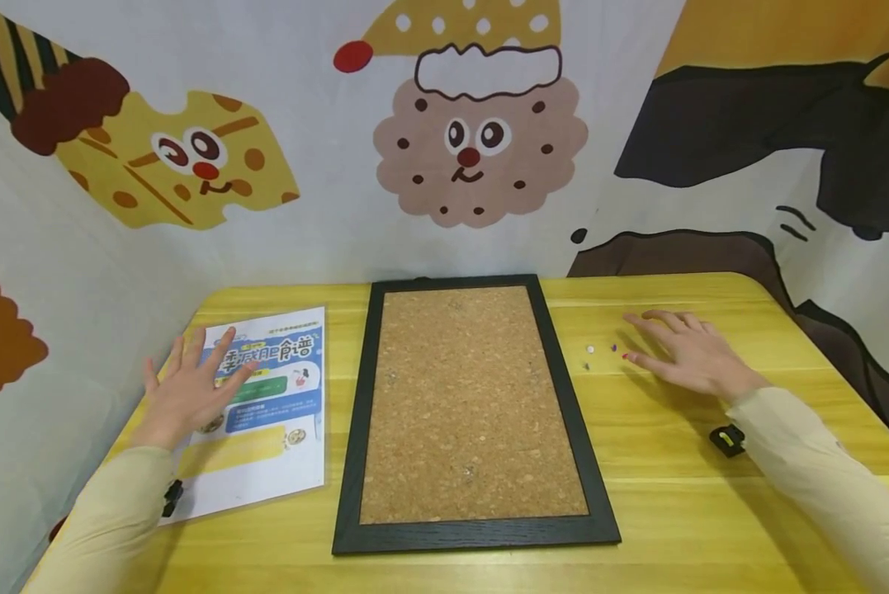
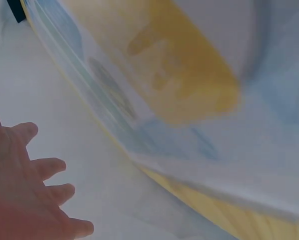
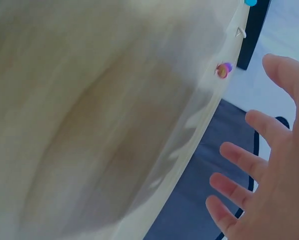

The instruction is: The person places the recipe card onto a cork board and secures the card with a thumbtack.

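My left hand [image 1: 191,392] is over a printed sheet [image 1: 288,470] with blue, green and yellow blocks, its fingers spread and holding nothing. In the left wrist view the sheet [image 2: 269,165] looks blurred. On the other side, my right hand [image 1: 685,355] hovers above the table with its fingers apart and no object in them. Close to its thumb lie several small push pins, among them a white pin [image 1: 590,349] and a purple pin [image 1: 613,347]. Between the hands lies a cork board [image 1: 474,396] in a black frame [image 1: 481,535].
Yellow wood-grain table [image 1: 682,511] carries everything. A cartoon-printed cloth [image 1: 325,181] hangs behind and beside it. Several small shiny spots, too small to identify, show on the cork. A black strap piece [image 1: 727,440] sits at the right wrist.
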`<state>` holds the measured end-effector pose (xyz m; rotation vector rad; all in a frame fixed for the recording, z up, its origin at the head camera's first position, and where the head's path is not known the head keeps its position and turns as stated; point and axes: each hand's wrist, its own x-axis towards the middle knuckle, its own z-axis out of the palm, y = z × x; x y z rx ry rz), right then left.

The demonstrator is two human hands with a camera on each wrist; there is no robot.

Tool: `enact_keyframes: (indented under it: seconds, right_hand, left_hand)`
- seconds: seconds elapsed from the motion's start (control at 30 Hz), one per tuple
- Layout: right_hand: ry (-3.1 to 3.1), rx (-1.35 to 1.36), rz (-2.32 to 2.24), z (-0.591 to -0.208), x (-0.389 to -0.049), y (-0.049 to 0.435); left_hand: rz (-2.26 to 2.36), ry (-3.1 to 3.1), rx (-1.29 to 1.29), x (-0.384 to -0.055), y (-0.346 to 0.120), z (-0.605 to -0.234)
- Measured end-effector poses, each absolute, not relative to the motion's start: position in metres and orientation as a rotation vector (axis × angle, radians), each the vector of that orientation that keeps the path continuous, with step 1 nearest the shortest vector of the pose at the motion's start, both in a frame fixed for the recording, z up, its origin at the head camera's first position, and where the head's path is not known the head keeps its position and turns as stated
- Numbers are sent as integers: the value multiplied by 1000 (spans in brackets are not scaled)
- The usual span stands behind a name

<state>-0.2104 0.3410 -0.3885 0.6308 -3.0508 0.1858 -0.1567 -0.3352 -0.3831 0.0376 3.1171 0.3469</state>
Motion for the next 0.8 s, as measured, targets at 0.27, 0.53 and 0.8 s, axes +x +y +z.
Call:
enact_keyframes:
  seconds: [0.27, 0.53, 0.8]
  right_hand:
    - [-3005, 759, 237, -390, -214, 326]
    - [-2959, 876, 336, -393, -220, 321]
    - [-2918, 949, 400, -396, -224, 320]
  left_hand:
    - [358, 3062, -22, -146, -357, -381]
    - [339, 2984, -55, -142, -376, -385]
    - [316, 2891, -62, -138, -389, -388]
